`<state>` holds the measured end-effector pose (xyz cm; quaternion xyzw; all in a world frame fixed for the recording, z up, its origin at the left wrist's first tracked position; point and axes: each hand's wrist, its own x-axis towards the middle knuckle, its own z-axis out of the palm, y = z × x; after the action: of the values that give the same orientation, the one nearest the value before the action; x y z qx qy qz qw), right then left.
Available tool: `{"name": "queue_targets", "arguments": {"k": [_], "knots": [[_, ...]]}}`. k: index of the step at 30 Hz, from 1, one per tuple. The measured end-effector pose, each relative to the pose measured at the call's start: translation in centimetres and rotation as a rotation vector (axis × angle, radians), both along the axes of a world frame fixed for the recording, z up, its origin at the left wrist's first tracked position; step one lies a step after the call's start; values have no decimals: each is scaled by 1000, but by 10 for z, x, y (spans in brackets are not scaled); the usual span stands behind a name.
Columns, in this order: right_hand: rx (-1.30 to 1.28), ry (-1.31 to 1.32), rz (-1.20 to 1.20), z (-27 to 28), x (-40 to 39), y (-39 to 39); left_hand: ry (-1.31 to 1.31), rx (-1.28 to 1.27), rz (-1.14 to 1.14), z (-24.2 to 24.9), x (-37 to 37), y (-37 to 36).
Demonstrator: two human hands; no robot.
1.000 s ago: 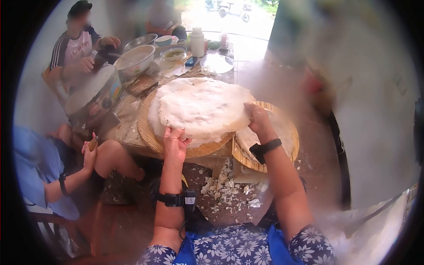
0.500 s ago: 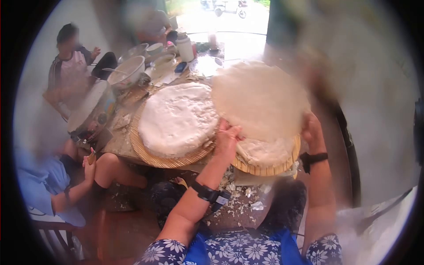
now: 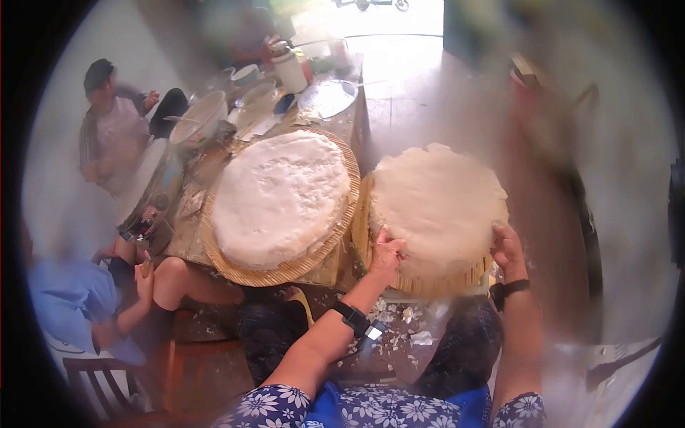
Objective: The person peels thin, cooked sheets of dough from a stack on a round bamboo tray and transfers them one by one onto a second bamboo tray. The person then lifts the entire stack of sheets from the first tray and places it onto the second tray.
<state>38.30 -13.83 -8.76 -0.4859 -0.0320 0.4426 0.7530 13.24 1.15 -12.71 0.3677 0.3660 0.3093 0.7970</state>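
Note:
A thin, round, pale dough sheet lies over the stack on the right-hand woven tray, hiding most of what is beneath. My left hand pinches its near-left edge between thumb and fingers. At the right edge, my right hand has its fingers curled around the rim of the sheet. To the left, a thick, floury round stack of dough sheets rests on a second round woven tray. Both of my wrists carry dark bands.
Bowls, a white bottle and a round metal lid or plate stand at the table's far end. A person in blue sits close at left, another person beyond. Scraps litter the floor.
The dough sheet has come down from a raised, tilted position onto the right-hand stack, with both my hands lowered along with it. My view has shifted slightly.

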Motion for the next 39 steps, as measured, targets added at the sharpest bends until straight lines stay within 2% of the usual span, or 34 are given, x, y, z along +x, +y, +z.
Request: {"name": "queue_targets", "arguments": {"k": [2,5,7,10,13,14,19,21,27,36,39], "knots": [[39,-33,120,-59,22,-7,37,-45,-46,-20,-4,-4],[-131,-29,121,-95,27,-13,31,-104,-36,-32,-7,-3],[-120,7,44,-72,12,-5,84,-135,-25,-31,-5,-1],[-121,-82,81,-62,7,-9,196,-100,29,-36,-4,3],[-145,-72,120,-58,4,-7,165,-98,23,-44,-11,12],[-186,-95,155,-61,5,-9,178,-88,71,-37,-10,8],[-369,-211,279,-66,12,-19,412,10,12,-30,-8,9],[-430,-232,209,-61,7,-18,522,55,-3,-39,-10,14],[-409,-280,79,-60,6,-15,558,94,0,-41,-10,12],[-598,-440,66,-57,2,-14,615,132,-12,-46,-9,13],[-550,-511,90,-70,7,-15,587,149,-3,-48,-9,10]]}}
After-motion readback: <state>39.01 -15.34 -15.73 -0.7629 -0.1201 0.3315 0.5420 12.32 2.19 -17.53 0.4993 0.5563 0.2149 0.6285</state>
